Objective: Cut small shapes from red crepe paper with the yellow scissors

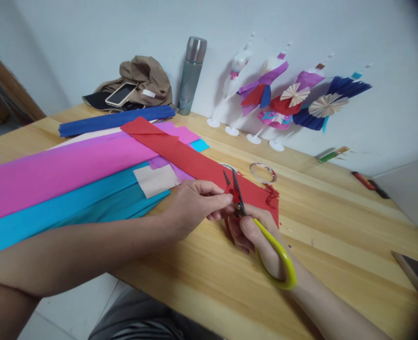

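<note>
My left hand pinches a small piece of red crepe paper between thumb and fingers. In my right hand is a pair of scissors with yellow handles, its dark blades parted around the red piece. Beneath and behind both hands, a long folded strip of red paper slants across the table. Curled red scraps lie on its right end. Part of my right hand's fingers is hidden behind the scissors and the red piece.
Pink and blue paper sheets spread over the left. A tape roll lies beyond the red strip. Along the wall stand a bottle and several dressed doll figures on stands. A phone rests by a brown cloth item.
</note>
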Available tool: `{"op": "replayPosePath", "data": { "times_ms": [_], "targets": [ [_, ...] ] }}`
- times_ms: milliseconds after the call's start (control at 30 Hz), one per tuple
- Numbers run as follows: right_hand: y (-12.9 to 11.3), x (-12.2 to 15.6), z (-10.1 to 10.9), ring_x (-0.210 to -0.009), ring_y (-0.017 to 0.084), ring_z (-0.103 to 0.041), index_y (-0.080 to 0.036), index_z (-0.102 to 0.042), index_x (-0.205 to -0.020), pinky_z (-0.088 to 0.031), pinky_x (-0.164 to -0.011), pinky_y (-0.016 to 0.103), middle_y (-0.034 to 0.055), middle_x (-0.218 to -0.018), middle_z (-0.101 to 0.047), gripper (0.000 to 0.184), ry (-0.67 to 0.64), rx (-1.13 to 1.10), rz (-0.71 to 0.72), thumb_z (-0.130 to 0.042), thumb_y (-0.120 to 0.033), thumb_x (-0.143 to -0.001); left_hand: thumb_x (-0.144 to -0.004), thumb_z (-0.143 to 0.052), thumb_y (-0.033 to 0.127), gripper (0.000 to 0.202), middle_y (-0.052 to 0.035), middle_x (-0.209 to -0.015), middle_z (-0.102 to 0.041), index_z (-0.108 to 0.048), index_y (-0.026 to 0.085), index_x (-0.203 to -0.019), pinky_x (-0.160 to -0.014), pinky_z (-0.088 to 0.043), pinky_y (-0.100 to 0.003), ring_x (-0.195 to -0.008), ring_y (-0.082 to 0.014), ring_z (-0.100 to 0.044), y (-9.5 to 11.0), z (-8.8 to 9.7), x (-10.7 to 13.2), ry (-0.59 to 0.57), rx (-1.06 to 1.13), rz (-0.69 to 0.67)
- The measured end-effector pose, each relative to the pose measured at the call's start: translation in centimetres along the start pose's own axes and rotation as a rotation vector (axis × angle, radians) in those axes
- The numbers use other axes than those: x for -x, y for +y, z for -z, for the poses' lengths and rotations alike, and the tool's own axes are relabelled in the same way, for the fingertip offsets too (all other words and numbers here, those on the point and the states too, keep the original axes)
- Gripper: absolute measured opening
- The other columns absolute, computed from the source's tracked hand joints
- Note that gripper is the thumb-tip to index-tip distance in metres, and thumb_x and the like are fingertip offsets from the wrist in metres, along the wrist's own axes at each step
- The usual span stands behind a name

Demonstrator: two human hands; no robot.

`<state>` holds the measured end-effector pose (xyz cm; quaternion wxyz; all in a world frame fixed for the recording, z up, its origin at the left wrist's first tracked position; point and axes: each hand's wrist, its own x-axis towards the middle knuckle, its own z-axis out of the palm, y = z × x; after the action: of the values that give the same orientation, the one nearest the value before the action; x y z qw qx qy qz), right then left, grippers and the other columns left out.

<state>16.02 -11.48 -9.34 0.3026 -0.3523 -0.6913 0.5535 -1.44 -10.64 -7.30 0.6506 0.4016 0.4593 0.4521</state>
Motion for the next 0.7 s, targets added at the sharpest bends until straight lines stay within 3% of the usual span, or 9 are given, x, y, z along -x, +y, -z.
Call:
{"op": "replayPosePath", "data": {
  "times_ms": [167,700],
  "targets": [
    [0.4,-0.1,0.3,-0.045,0.008,-0.027,-0.018,-0.062,-0.095,-0.027,-0.038,0.022,-0.0071,-0.059,-0.035,0.045,0.0,0.023,0.049,-0.05,-0.062,-0.096,-0.076,-0.067,0.019,0.017,0.004,-0.049,-0.059,-0.066,0.015,-0.06,-0.05,-0.039,-0.018,-0.048,-0.0058,-0.05,-0.5,0.2,-0.3,-0.027,0.0,-0.058],
    [1.1,0.2,0.5,-0.044,0.008,-0.029,-0.016,-0.062,-0.094,-0.026,-0.037,0.023,-0.0075,-0.056,-0.038,0.053,0.049,0.024,-0.033,-0.053,-0.068,-0.091,-0.072,-0.064,0.019,0.018,0.0051,-0.047,-0.053,-0.055,0.016,-0.056,-0.05,-0.035,-0.019,-0.048,-0.0055,-0.045,-0.2,0.6,-0.7,0.009,-0.148,-0.115]
  ]
}}
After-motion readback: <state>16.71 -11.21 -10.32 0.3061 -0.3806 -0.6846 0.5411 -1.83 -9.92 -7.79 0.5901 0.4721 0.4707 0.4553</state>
